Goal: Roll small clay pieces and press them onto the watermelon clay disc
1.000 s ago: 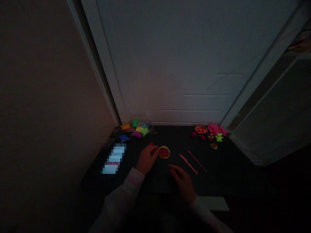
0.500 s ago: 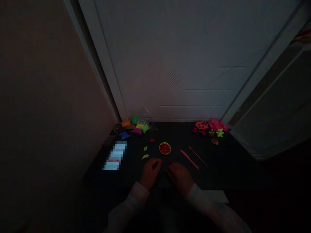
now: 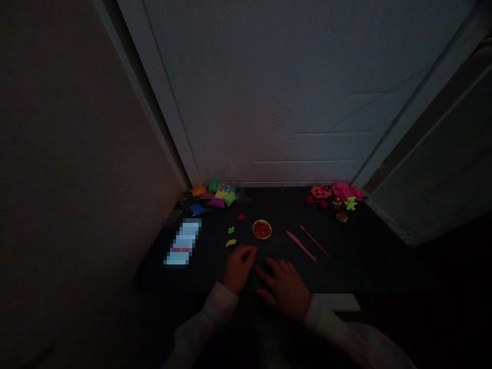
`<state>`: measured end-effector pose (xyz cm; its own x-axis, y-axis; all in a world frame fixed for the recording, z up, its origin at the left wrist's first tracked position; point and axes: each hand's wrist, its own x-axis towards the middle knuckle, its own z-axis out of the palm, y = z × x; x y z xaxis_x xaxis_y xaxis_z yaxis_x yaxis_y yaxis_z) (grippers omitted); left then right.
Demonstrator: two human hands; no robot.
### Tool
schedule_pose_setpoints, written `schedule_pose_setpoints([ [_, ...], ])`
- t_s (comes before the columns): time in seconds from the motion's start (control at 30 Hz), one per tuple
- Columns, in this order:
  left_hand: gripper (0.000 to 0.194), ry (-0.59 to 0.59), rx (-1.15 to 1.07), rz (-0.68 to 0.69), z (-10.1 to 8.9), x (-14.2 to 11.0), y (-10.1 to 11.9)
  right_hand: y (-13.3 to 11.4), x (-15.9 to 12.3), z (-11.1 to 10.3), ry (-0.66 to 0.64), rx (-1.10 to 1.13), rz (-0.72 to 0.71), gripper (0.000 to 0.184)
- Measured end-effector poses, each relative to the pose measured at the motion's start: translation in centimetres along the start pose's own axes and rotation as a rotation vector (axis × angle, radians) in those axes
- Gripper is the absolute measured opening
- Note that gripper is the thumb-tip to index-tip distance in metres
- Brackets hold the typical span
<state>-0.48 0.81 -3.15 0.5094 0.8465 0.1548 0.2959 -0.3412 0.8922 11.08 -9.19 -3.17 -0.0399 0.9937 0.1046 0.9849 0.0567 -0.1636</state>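
Note:
My left hand (image 3: pixel 238 269) rests near the table's front edge, its thumb and fingers curled together in a pinch; whatever they may hold is too dark and small to make out. To its right, my right hand (image 3: pixel 286 288) lies low over the table with its fingers apart and nothing visible in them. Just beyond its fingers is a tiny red clay bit (image 3: pixel 271 248). A round clay pizza (image 3: pixel 262 230) with a yellow rim and red top lies farther away. Left of it are small yellow (image 3: pixel 230 243), green (image 3: pixel 231 230) and red (image 3: pixel 241 217) clay pieces.
A pink plastic knife (image 3: pixel 302 246) and a thin pink stick (image 3: pixel 314 241) lie at right. Coloured clay packets (image 3: pixel 216 203) sit at back left, above a blurred bright phone-like screen (image 3: pixel 183 242). Clay figures, including a yellow-green bear (image 3: pixel 350 203), stand at back right. A white door (image 3: pixel 238 92) rises behind.
My right hand has shifted slightly right and toward me, and its fingers have spread. The tiny red bit now lies clear of it. My left hand stays pinched, and the view has tilted slightly.

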Motion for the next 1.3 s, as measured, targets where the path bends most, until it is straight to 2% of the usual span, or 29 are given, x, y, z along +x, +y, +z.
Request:
schedule_pose_setpoints([
  [0.17, 0.021, -0.011, -0.015, -0.024, 0.0, 0.1, -0.1, 0.1, 0.2, -0.2, 0.020, -0.008, 0.091, 0.044],
  [0.3, 0.020, -0.010, -0.023, -0.043, 0.0, 0.2, -0.4, 0.1, 0.1, -0.3, 0.012, 0.003, 0.006, 0.044],
  [0.67, 0.019, -0.006, -0.045, -0.061, 0.0, 0.2, -0.3, 0.3, 0.5, -0.8, 0.020, -0.019, 0.044, 0.041],
  [0.83, 0.020, -0.010, -0.045, -0.066, 0.0, 0.1, -0.2, 0.2, 0.4, -0.9, -0.010, -0.017, -0.011, 0.040],
  [0.97, 0.020, -0.007, -0.049, -0.063, 0.0, 0.1, -0.4, 0.3, 0.3, -0.9, 0.000, -0.041, 0.036, 0.042],
  [1.1, 0.020, -0.003, -0.060, -0.065, 0.1, 0.1, -0.5, 0.2, 0.3, -1.0, -0.029, -0.022, -0.027, 0.041],
  [1.23, 0.021, 0.008, -0.073, -0.076, 0.1, 0.1, -0.5, 0.2, 0.3, -1.1, -0.005, -0.024, 0.040, 0.042],
  [1.3, 0.021, 0.015, -0.075, -0.085, 0.1, 0.1, -0.5, 0.3, 0.3, -1.0, -0.018, -0.019, 0.008, 0.042],
])
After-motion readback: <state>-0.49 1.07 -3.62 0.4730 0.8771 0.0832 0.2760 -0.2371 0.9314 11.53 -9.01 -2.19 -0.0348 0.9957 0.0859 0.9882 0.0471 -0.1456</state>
